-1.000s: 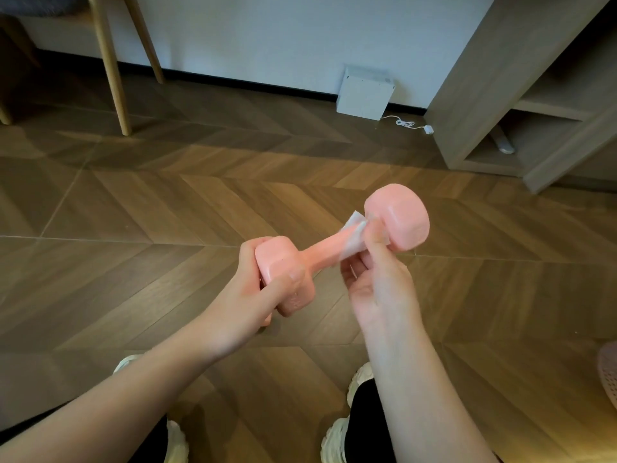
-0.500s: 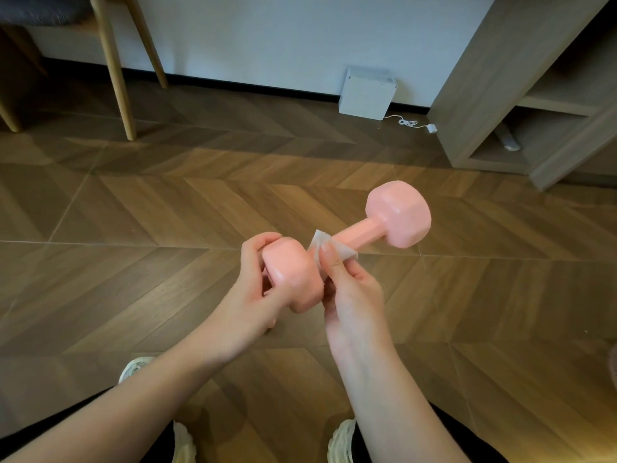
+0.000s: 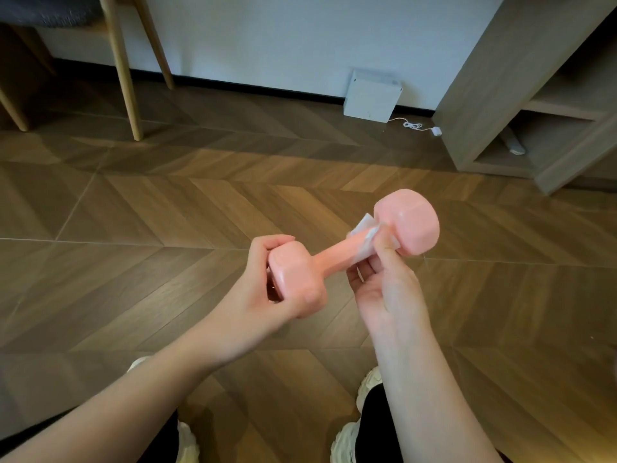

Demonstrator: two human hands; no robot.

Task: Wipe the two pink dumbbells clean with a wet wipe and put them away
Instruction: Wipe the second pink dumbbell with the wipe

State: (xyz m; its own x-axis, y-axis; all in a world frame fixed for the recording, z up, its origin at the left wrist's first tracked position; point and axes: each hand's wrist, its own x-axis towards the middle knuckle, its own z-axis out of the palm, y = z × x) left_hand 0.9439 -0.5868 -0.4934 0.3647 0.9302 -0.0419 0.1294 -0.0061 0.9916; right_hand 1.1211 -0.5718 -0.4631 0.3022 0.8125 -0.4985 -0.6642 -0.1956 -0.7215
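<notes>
One pink dumbbell (image 3: 409,222) is held in the air above the wooden floor, tilted with its far head up to the right. My left hand (image 3: 263,295) grips the near head. My right hand (image 3: 387,289) pinches a white wet wipe (image 3: 364,233) around the handle, right beside the far head. A second dumbbell is not in view.
A wooden shelf unit (image 3: 500,95) stands at the back right with open compartments. A white box (image 3: 372,96) with a cable leans on the wall. Chair legs (image 3: 123,68) stand at the back left. My shoes (image 3: 347,439) are below.
My right hand slid the wipe along the handle from the near head back up to the far head. The left hand keeps its grip on the near head.
</notes>
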